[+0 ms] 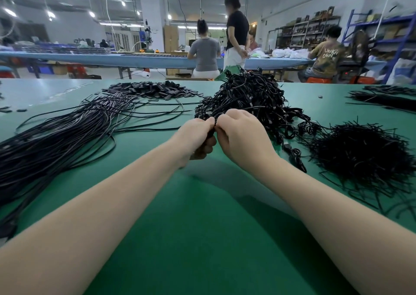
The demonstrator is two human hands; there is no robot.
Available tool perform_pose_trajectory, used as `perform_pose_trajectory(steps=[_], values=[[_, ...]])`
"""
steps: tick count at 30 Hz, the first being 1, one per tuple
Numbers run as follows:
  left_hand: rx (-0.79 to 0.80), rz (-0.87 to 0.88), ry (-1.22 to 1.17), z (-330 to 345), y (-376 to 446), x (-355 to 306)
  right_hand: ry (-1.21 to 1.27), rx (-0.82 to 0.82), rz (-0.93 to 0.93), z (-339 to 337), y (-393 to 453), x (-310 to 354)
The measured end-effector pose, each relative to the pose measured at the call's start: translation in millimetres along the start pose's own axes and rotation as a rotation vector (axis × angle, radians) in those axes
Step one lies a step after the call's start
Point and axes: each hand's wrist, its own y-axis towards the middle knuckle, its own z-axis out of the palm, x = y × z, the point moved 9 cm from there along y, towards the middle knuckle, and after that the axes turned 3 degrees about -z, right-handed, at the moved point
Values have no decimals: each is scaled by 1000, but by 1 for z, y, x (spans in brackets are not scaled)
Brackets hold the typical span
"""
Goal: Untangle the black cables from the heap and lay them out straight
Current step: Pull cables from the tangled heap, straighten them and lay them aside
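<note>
You had both hands together at the near edge of the heap, which sat at twelve o'clock on the green desk, with the straightened cables fanned out from nine to ten o'clock. Your left hand was curled round a small coiled bundle, and your right hand pinched the same bundle at its top, fingers bent inward; what exactly the right fingers held, a tie or a cable turn, was too hidden to tell. The bundle lay touching the heap, and I could not tell whether strands ran between them. To do this step well, I judged that you needed to hold the coil firmly in the left hand and let the right do the fine work, loosening the wrap before pulling, since tugging early would likely tighten loops or drag neighbouring cables off the heap. Once free, the cable would want drawing out toward nine o'clock and laying beside the others, ends matched. The loose ties at three o'clock looked like the place for any wrap removed.
</note>
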Motion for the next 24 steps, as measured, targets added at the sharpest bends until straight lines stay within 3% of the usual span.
perform_pose_trajectory(steps=[3, 6, 8, 12, 14, 16, 18, 20, 24], values=[[59, -194, 83, -5, -2, 6, -209, 9, -216, 4, -5, 14], [138, -327, 121, -10, -7, 12, -257, 11, -265, 8, -9, 20], [190, -341, 78, -10, -10, 12, -111, 25, -125, 9, -7, 11], [190, -264, -96, -19, -3, 8, 362, 45, 392, 19, -14, -36], [136, -160, -103, -26, 2, 3, 477, 37, 579, 24, -23, -53], [74, 55, 26, -31, 5, -8, 631, 35, 730, 32, -28, -63], [57, 280, 106, -28, 1, -22, 798, 38, 825, 41, -30, -64], [19, 390, 83, -27, -4, -31, 969, 11, 890, 46, -30, -62], [-30, 368, 45, -29, -1, -32, 1119, 62, 967, 51, -31, -60]])
